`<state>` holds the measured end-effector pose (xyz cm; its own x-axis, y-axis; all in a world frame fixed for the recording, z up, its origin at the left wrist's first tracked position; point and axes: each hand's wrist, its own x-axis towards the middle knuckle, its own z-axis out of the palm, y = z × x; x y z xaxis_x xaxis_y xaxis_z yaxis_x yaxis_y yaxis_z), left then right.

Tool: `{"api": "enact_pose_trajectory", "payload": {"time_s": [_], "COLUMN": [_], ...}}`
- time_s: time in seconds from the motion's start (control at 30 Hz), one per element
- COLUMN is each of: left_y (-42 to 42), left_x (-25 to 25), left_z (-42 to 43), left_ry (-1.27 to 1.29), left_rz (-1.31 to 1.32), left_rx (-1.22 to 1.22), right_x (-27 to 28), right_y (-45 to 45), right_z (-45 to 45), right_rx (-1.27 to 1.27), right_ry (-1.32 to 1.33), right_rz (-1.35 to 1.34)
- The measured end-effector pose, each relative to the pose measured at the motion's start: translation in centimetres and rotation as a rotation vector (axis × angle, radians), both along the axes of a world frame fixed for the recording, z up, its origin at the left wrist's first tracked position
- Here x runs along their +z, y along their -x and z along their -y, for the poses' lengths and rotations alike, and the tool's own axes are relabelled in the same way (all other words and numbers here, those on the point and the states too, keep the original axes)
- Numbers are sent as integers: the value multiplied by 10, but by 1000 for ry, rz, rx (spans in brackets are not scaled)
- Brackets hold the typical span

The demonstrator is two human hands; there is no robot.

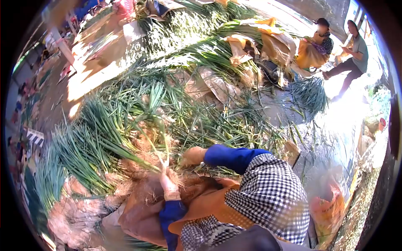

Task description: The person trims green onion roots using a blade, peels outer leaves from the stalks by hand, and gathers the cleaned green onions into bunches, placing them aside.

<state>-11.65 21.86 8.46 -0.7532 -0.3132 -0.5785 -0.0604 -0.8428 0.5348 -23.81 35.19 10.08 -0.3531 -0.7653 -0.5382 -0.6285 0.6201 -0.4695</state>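
Observation:
My left hand [168, 184], below a blue cuff, is closed around green onions [144, 162]. Their long green leaves stretch up and to the left, and pale stalks rise from the grip. Stringy roots show beside the fingers. My right hand [194, 156] reaches in from the right, just above the left one, over loose leaves. Blur hides its fingers, so I cannot tell whether it holds anything. An orange-brown cloth [144, 209] covers my lap beneath both hands. To the left lies a thick heap of green onions [98, 138], roots toward me.
Loose leaves [234, 121] cover the ground ahead. More onion bundles [213, 50] lie at the back beside brown sacks [278, 46]. One person sits [320, 42] and another [358, 52] is at the far right. An orange-red bag [328, 209] stands near my right side.

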Motion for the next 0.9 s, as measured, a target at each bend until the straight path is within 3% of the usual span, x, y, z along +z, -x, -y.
{"api": "enact_pose_trajectory", "payload": {"time_s": [0.07,0.1,0.13,0.17,0.2,0.23,0.27,0.33,0.4,0.43,0.47,0.53,0.57,0.6,0.67,0.7,0.73,0.8,0.87,0.9], "left_y": [2,-9,-13,-15,-15,-18,-31,-40,-43,-41,-38,-34,-31,-25,-32,-35,-41,-44,-51,-53], "left_x": [9,7,4,3,27,20,-15,2,24,1,-23,-28,-15,-27,39,55,83,115,140,143], "left_z": [-12,-6,1,5,1,10,25,29,36,38,40,30,29,37,51,61,70,88,93,95], "left_ry": [236,242,114,-15,191,186,165,295,511,423,328,16,-255,-477,-214,-222,-203,-83,-19,-7], "left_rz": [22,60,25,-16,-23,-13,-85,-385,-318,-197,-81,-139,-364,-466,-476,-663,-690,-861,-873,-870], "left_rx": [65,139,21,-95,-115,-93,-92,-53,-28,-5,28,-55,-148,-132,-118,-137,-66,-33,64,95], "right_x": [-39,-67,-83,-26,-37,-47,-37,-57,-39,-44,-11,-35,-37,6,-69,-58,-43,-66,-74,-77], "right_y": [7,1,-2,-12,-12,-12,-13,8,24,19,12,5,27,42,110,134,146,172,179,182], "right_z": [25,45,60,50,58,66,64,77,69,70,67,86,96,106,136,148,158,174,180,183], "right_rx": [-386,-340,-322,-648,-613,-579,-702,-988,-764,-511,-365,82,-40,-251,-441,-479,-465,-405,-441,-483], "right_ry": [635,748,873,728,745,762,734,1045,922,1022,612,797,821,720,906,626,401,204,192,333], "right_rz": [393,322,236,752,774,798,914,840,562,415,330,-70,54,292,-279,-436,-471,-393,-307,-322]}}
